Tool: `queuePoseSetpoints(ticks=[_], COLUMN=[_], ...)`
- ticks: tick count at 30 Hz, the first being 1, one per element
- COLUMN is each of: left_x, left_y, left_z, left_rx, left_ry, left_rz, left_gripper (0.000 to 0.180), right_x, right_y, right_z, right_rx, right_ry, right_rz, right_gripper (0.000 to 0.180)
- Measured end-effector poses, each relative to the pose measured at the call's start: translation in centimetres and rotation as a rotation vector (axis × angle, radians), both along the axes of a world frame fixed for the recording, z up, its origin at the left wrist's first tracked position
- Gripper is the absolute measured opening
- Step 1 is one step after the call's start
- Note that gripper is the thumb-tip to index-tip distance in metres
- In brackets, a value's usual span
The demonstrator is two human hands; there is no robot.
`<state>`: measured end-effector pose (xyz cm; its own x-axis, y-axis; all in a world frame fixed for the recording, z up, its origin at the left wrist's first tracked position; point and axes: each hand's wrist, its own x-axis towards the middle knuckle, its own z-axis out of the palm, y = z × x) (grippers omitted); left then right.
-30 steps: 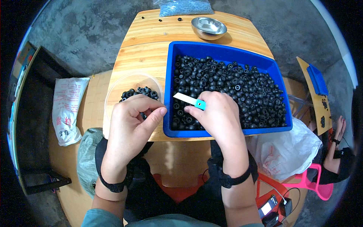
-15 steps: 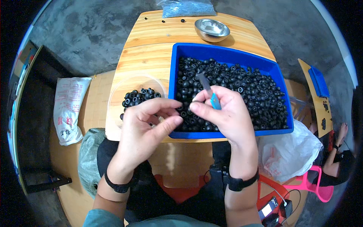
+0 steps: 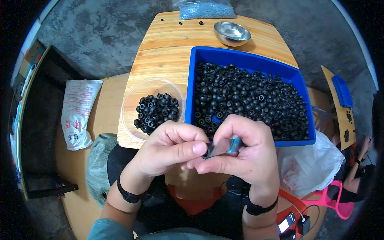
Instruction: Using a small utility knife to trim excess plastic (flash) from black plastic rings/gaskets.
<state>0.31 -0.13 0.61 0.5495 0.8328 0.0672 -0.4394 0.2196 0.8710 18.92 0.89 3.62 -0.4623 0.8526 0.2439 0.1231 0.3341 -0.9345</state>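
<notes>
Closest to me, a black band circles each wrist below my grips. My left grip [image 3: 172, 148] is narrow, thumb and forefinger pinching a small black rounded piece [image 3: 207, 151], mostly hidden by the fingertips, just in front of the worktop's near edge. My right grip [image 3: 252, 150] is curled around a short knife with a teal handle [image 3: 235, 145]; its flat metal blade [image 3: 218, 150] points left toward the piece, though I cannot tell exactly where they touch.

Beyond my left grip sits a round, clear plastic tub [image 3: 160, 85], with a heap of black rounded pieces [image 3: 156, 110] in it, several showing round openings. Just to its right, beyond my right grip, a deep blue plastic tray [image 3: 256, 63] holds a far larger spread of black pieces [image 3: 240, 92]. Both containers stand on the pale, wood-grained worktop [image 3: 164, 60].

Farther back, behind the tray, a shiny round steel bowl [image 3: 232, 34] rests on the worktop. To its left lie three loose black bits [image 3: 201, 23], well apart from the tub. At the far edge is a clear plastic bag [image 3: 206, 10] with bluish contents.
</notes>
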Motion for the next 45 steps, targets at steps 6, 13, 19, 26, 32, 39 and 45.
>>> queuePoseSetpoints(ticks=[6,13,19,26,32,39,45], left_x=[0.6,0.3,0.4,0.3,0.3,0.3,0.3], left_y=[-0.6,-0.4,-0.5,-0.5,-0.5,-0.4,-0.2], left_z=[0.6,-0.2,0.1,0.2,0.1,-0.3,-0.7], left_rx=[-0.006,0.066,0.097,0.141,0.145,0.172,0.178], left_ry=[0.004,-0.024,0.005,0.003,-0.015,0.014,0.089], left_rz=[0.095,0.051,0.069,0.081,0.076,0.075,0.102], left_gripper=[0.025,0.026,0.024,0.024,0.025,0.029,0.031], right_x=[-0.4,-0.5,-0.4,-0.6,-0.7,-0.6,-0.3], right_y=[-0.6,-0.6,-0.6,-0.7,-0.7,-0.8,-0.5], right_z=[0.4,0.1,0.1,0.2,0.2,0.4,0.6], right_rx=[0.036,0.135,0.115,0.126,0.134,0.220,0.236], right_ry=[-0.096,-0.148,-0.152,-0.125,-0.130,-0.226,-0.292], right_rz=[-0.092,-0.093,-0.078,-0.077,-0.077,-0.109,-0.046], right_gripper=[0.040,0.042,0.042,0.041,0.042,0.043,0.037])
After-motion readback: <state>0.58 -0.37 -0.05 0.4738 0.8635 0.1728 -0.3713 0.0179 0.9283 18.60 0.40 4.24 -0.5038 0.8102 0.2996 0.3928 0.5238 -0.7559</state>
